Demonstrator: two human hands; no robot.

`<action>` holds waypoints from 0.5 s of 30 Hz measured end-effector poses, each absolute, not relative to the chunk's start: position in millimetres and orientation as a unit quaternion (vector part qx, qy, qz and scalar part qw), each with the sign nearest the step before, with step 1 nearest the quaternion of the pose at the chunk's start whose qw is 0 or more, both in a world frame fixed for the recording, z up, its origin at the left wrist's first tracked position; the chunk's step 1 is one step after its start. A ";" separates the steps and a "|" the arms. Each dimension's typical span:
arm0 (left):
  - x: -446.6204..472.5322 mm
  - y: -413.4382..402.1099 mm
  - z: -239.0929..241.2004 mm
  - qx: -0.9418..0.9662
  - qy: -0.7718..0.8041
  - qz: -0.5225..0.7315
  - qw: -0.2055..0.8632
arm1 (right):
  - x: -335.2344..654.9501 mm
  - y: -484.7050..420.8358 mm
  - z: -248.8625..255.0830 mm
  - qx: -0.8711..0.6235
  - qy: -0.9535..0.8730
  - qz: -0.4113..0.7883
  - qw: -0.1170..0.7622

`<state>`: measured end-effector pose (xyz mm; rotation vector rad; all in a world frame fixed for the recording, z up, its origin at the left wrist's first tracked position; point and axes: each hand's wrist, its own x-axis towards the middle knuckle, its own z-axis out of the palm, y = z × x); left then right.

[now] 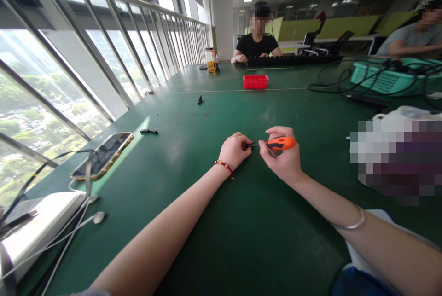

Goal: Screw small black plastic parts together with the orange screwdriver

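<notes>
My right hand grips a small screwdriver with an orange and black handle, its thin shaft pointing left. My left hand is closed in a pinch on a small black part that the screwdriver tip meets. Both hands hover just above the green table near its middle. A red bead bracelet sits on my left wrist, a silver bangle on my right forearm.
A phone and white earphones lie at the left. Small black parts lie farther out. A red tray, a jar, a teal basket with cables and two seated people are at the far end.
</notes>
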<state>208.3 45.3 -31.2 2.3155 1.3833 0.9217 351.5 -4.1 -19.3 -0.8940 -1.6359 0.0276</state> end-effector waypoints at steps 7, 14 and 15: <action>208.4 45.1 -30.9 0.804 0.480 0.319 0.143 | 351.5 -2.3 -19.5 -0.400 -0.689 0.033 0.604; 208.6 43.9 -29.1 0.805 0.482 0.314 0.144 | 350.6 -3.9 -19.2 -0.385 -0.696 0.019 0.606; 208.5 43.9 -29.1 0.805 0.481 0.314 0.145 | 350.7 -3.8 -19.3 -0.381 -0.697 0.017 0.607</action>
